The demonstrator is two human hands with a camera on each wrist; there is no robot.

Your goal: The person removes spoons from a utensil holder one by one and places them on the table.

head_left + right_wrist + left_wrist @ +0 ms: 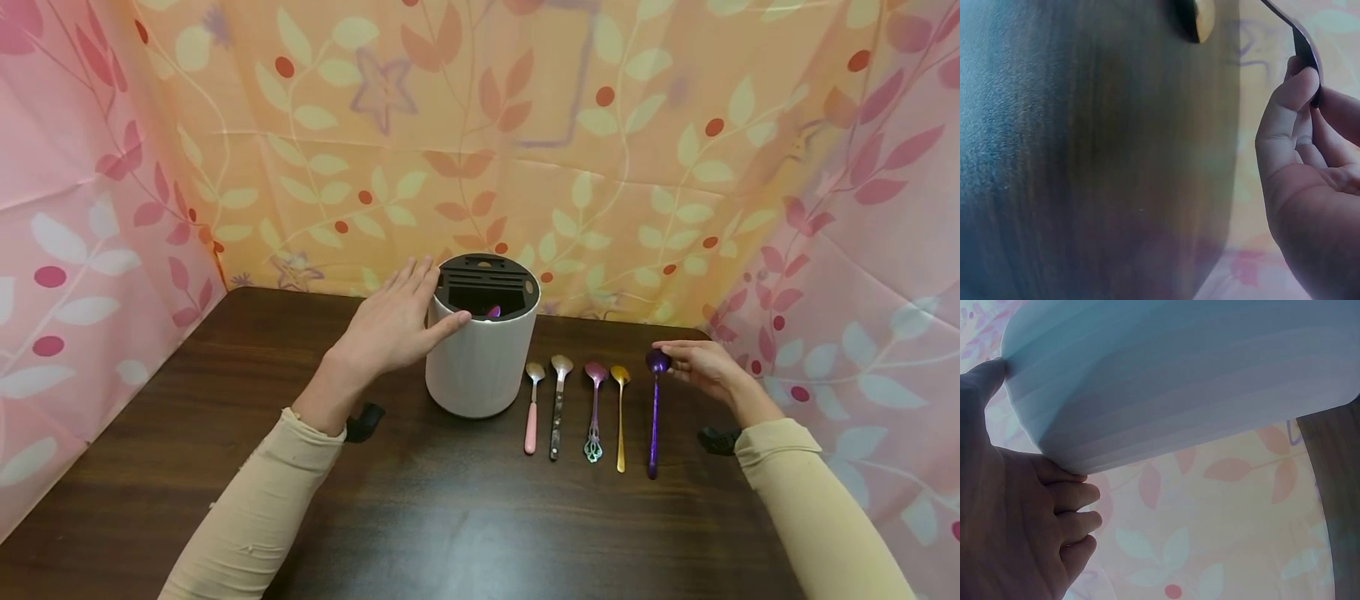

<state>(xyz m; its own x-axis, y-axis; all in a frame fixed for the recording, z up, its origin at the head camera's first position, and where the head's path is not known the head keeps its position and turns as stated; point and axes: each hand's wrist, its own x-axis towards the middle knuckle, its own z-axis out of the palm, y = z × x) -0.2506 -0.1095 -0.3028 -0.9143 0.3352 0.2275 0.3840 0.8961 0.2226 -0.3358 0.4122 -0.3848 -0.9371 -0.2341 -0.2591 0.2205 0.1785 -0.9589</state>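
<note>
My right hand (pixel 705 369) pinches a long-handled purple spoon (pixel 655 425) by its bowl, between thumb and fingertips. In the right wrist view the spoon's bowl (pixel 1305 50) shows edge-on in that grip. The straight fingers of my left hand (pixel 390 323) rest at the rim of a white round utensil holder (pixel 478 371), with the thumb across its front. Its black slotted lid (pixel 483 279) has a wide opening, where a shiny purple-pink tip (pixel 493 312) shows. The left wrist view has the holder's white wall (pixel 1197 381) right against the thumb and fingertips.
Between holder and purple spoon lie a pink-handled spoon (pixel 531 425), a dark-handled spoon (pixel 557 412), a pink-purple spoon with an ornate handle (pixel 595 404) and a gold spoon (pixel 620 421), side by side. Patterned cloth (pixel 480 142) hangs behind the dark wooden table (pixel 420 525).
</note>
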